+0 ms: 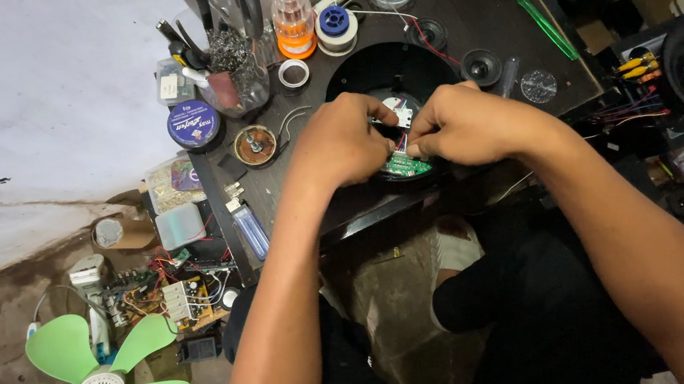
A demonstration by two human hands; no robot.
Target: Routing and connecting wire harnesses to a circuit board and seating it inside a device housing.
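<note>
Green, a small circuit board (407, 164) sits in a round black plastic housing (386, 77) near the dark wooden table's (479, 18) front edge. The left hand (341, 141) and right hand (460, 122) pinch in on it from both sides, fingertips closed on its thin coloured wires (400, 140). Knuckles hide most of the board; exact contact is unclear.

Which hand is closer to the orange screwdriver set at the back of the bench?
Left. The left hand sits just below and right of the orange screwdriver set; the right hand is farther right.
</note>
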